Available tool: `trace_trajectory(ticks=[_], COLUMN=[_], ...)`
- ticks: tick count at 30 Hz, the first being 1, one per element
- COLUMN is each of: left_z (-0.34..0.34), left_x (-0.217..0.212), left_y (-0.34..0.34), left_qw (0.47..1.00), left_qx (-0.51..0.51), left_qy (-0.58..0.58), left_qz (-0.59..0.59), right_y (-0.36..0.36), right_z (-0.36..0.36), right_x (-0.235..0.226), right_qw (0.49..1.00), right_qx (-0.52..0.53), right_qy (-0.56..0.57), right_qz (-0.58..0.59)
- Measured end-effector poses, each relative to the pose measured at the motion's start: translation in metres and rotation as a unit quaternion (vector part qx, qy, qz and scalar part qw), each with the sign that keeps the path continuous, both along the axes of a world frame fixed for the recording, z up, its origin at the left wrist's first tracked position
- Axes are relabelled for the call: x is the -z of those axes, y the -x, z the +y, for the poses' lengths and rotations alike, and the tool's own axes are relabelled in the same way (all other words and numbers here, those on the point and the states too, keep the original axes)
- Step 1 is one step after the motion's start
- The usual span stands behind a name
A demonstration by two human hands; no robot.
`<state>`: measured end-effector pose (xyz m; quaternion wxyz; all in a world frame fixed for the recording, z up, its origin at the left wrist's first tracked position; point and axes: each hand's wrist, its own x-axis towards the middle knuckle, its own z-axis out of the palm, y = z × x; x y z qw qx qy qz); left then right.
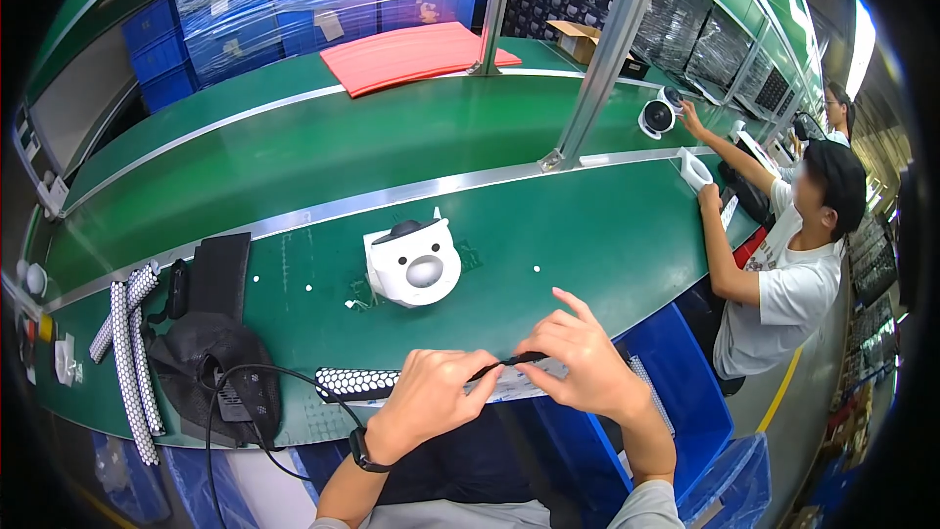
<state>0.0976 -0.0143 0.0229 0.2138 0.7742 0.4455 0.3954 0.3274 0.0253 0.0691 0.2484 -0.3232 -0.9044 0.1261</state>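
My left hand and my right hand are raised over the front edge of the green table. A thin black twisted cord or strap runs between them, pinched at each end by fingers and thumb. My right forefinger sticks up, clear of the cord. Below my hands lies a black strip with white hexagon spots, partly covered by my left hand. Beyond them stands a white animal-face housing with small ears, two black dots and a grey snout; something black rests on its top.
At left lie white spotted tubes, a black cap-like bag and a looping black cable. A pink foam sheet lies across the green belt. Blue bins stand at right, near a co-worker reaching toward round white devices.
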Motion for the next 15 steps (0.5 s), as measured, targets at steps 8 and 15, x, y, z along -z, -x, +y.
trace_trajectory(ticks=[8,15], left_z=[0.003,-0.001], left_x=[-0.002,0.009], left_y=[0.013,0.011], left_qw=[0.997,0.998], left_qx=[-0.002,-0.031], left_qy=[0.054,0.049], left_qz=[-0.063,-0.04], right_y=[-0.009,-0.004], right_z=[0.005,0.006], right_x=[0.004,0.012], right_qw=[1.0,0.999], right_qx=[-0.005,-0.018], right_qy=[0.0,0.027], right_qz=[-0.023,-0.006])
